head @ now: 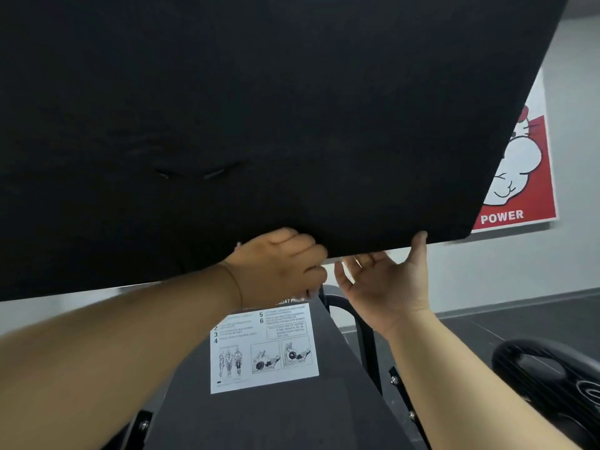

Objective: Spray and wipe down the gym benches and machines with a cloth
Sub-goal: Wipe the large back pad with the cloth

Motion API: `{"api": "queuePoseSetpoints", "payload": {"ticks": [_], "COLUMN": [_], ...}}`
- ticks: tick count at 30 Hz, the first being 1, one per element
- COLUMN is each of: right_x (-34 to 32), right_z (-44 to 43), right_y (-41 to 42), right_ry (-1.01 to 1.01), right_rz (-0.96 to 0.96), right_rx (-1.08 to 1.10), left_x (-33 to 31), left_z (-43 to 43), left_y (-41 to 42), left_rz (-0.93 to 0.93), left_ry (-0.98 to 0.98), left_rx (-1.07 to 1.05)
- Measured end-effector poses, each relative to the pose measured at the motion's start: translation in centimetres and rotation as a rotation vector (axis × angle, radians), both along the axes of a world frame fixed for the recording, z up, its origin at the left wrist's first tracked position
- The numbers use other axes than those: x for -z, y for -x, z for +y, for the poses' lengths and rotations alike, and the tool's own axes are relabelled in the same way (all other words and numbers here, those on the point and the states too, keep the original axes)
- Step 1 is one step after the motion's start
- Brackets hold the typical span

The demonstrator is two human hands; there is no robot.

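Head view: a large black pad fills the upper frame, tilted, its lower edge rising toward the right. My left hand lies across that edge with fingers curled; I cannot tell whether they clasp the pad or anything else. Below, a white instruction sheet with numbered steps and exercise drawings is stuck on the dark grey machine frame. My right hand is spread, palm up, thumb touching the pad's edge and fingers reaching beneath it. Farther right a black weight plate sits low, and a red poster reading POWER hangs on the pale wall.
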State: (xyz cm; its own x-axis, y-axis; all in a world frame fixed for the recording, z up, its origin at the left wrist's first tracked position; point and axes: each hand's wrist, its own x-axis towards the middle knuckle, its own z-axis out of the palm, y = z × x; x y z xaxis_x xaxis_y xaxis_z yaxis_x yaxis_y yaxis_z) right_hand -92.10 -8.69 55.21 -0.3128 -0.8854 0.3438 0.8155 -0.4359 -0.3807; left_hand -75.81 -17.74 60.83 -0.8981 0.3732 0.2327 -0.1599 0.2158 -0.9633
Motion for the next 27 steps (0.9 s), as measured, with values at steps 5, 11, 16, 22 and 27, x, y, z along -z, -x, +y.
{"api": "queuePoseSetpoints", "payload": {"ticks": [5, 11, 16, 22, 27], "right_x": [0.3, 0.2, 0.0, -1.0, -0.4], "right_z": [-0.1, 0.2, 0.8, 2.2, 4.3], "right_y": [0.2, 0.5, 0.9, 5.4, 7.8], "right_ry": [-0.005, -0.010, -0.037, -0.058, -0.061], "right_rz": [-0.020, -0.004, 0.059, -0.027, 0.073], "right_rx": [-0.019, -0.043, -0.063, 0.143, 0.113], "left_x": [-6.4, -1.1, -3.4, -9.8, -4.5], "left_z": [3.2, 0.4, 3.1, 6.7, 2.9], "left_y": [1.8, 3.7, 3.9, 4.1, 2.0], "left_rz": [0.473, 0.231, 0.248, 0.403, 0.266], "left_ry": [0.073, 0.068, 0.068, 0.048, 0.080], "left_rx": [0.315, 0.198, 0.152, 0.195, 0.076]}}
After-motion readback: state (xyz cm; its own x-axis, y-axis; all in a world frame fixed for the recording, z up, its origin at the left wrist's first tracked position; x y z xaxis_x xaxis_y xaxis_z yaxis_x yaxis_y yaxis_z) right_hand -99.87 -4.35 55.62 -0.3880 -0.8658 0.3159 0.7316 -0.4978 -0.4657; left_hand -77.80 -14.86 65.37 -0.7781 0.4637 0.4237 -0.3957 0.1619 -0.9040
